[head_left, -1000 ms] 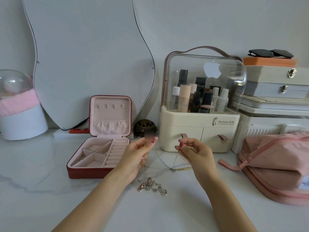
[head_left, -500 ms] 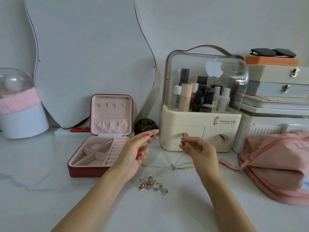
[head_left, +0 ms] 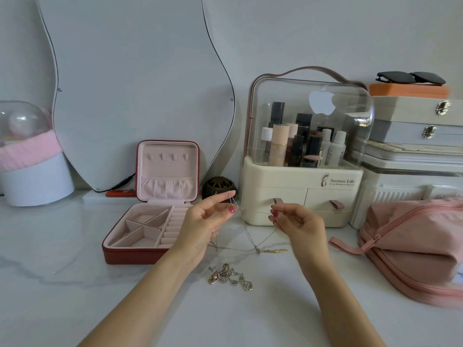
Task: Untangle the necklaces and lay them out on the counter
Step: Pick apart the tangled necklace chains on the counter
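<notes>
A thin silver chain (head_left: 246, 230) hangs in a V between my two hands above the white marble counter (head_left: 75, 296). My left hand (head_left: 203, 222) pinches one end of it between thumb and fingers, raised. My right hand (head_left: 293, 221) pinches the other end with curled fingers. The chain's small pendant (head_left: 257, 250) touches the counter next to a gold piece (head_left: 274, 250). A tangled heap of silver and rose-coloured necklaces (head_left: 229, 277) lies on the counter nearer to me, between my forearms.
An open red jewellery box (head_left: 147, 221) with pink lining stands left of my hands. A cream cosmetics organiser (head_left: 303, 194) with a clear lid is behind them. A pink zip bag (head_left: 416, 246) lies at the right. A wavy mirror (head_left: 130, 83) leans on the wall.
My left hand has lifted its end of the chain higher and its fingers have spread, so the chain hangs more steeply. The right hand has hardly moved.
</notes>
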